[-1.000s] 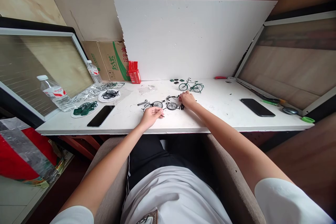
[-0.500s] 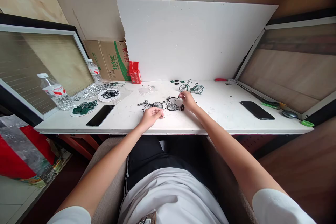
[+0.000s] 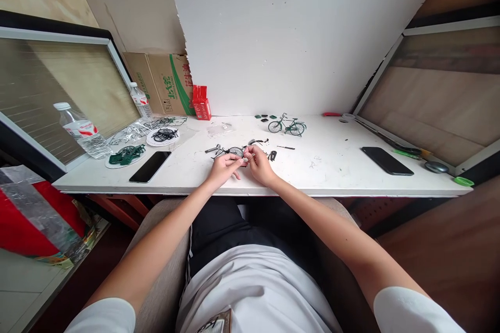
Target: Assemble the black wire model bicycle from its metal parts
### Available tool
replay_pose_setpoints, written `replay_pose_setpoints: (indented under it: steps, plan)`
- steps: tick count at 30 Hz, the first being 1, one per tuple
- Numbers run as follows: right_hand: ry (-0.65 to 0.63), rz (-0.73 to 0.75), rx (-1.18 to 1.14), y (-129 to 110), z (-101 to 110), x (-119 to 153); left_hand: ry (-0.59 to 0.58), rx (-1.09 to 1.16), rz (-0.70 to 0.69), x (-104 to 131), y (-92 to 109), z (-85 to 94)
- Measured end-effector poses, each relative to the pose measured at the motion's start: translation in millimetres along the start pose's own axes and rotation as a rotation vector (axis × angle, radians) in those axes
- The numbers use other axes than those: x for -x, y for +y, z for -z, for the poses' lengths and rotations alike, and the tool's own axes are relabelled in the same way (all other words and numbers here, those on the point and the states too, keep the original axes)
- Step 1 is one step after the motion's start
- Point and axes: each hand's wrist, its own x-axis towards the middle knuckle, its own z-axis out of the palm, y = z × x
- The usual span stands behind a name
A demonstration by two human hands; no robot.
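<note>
And the right hand (image 3: pixel 260 166) has swung across, down and inward, from just in front of the green model bicycle (image 3: pixel 287 125) to meet the left hand (image 3: pixel 222 167), which has barely shifted; that sweep brings a thin dark rod (image 3: pixel 286 148) into full view on the white tabletop (image 3: pixel 332 166). Now it's fingertips to fingertips, right in front of the black bicycle frame (image 3: pixel 219 150) and its spoked wheel (image 3: pixel 236 151); both hands have thumb and fingers drawn in towards each other, but whether either is closed on a piece I cannot tell, the gap being too small and partly covered. A curved black part (image 3: pixel 255 141) lies just beyond the right hand, a small black piece (image 3: pixel 272 155) just beside it; the green bicycle stands upright farther back, untouched. This looks like close two-handed fitting or adjusting of a tiny black part; the next move, I'd judge, calls for a steady left hand and light, exact right fingertips, with no knock to the loose parts alongside.
</note>
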Motion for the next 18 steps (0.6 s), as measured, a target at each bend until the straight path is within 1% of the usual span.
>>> replay_pose_setpoints:
  steps: [3, 6, 13, 18]
  plan:
    - [0.023, -0.029, -0.007, -0.9, 1.8, -0.1, -0.014, 0.012, 0.021, 0.3, 0.7, -0.2]
    - [0.055, -0.053, -0.044, -0.5, 4.4, 0.8, -0.025, 0.024, 0.012, 0.6, 0.3, -0.5]
    - [0.033, -0.045, -0.043, 0.7, 3.8, 1.6, -0.042, 0.052, 0.003, -0.5, -1.4, -1.3]
    - [0.027, -0.058, -0.063, 3.9, 3.1, 0.9, -0.055, 0.028, -0.007, -1.1, -4.4, 0.5]
